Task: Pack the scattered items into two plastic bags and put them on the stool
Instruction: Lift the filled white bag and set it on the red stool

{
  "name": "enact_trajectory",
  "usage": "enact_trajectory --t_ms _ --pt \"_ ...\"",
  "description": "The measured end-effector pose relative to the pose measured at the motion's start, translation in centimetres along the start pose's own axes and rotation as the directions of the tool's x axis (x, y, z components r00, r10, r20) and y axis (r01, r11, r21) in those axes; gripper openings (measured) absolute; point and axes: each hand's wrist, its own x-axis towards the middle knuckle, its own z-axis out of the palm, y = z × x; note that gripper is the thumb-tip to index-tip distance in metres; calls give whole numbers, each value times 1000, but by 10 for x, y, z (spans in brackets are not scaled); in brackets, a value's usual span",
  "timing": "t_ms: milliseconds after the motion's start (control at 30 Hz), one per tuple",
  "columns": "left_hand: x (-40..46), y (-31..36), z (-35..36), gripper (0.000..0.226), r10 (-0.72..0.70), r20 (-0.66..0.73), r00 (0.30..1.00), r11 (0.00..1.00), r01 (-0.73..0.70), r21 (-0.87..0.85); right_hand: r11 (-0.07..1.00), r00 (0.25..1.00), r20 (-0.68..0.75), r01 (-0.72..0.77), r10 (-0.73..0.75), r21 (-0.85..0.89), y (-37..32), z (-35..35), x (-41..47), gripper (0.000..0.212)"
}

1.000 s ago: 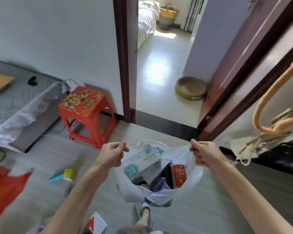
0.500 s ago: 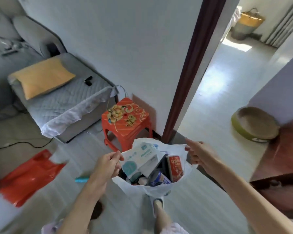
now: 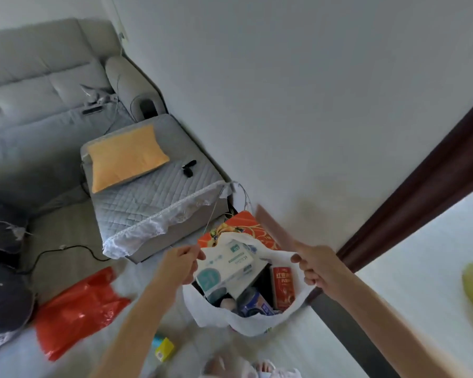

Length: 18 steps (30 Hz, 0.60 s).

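— Bag first: where is the white thin plastic bag (image 3: 219, 316)?

— Hanging between both hands, its mouth held wide, in front of the red plastic stool with a gold floral top (image 3: 243, 227), which it partly covers.

— And the hands?

— The left hand (image 3: 179, 264) pinches the bag's left rim; the right hand (image 3: 316, 267) has its fingers curled around the right rim.

— What sits inside?

— A white cardboard box with teal print (image 3: 227, 268) on top, a red can with white lettering (image 3: 283, 286) beside it, and a blue-labelled round container (image 3: 253, 301) lower down.

— Around it?

— An orange-red plastic bag (image 3: 77, 309) lies flat on the floor to the left, a small yellow box (image 3: 164, 349) nearer the feet. Behind stands a grey sofa (image 3: 38, 83) whose footstool carries an orange cushion (image 3: 124, 156).
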Motion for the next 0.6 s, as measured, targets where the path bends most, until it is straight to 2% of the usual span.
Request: enact_trajectory --t_ms 200,367,533,600 --pt "84 51 -1 33 31 65 997 997 -36 73 994 997 -70 -18 26 105 -33 24 55 34" --pt "163 80 9 32 10 226 974 970 -64 235 972 964 -244 -53 110 230 -38 45 93 35" --pt "228 99 28 35 -26 381 924 920 -128 371 938 910 -348 -107 226 329 -37 64 113 29" --pt "244 104 37 35 -48 422 905 899 -145 413 899 887 -364 -113 282 422 -35 68 119 29"
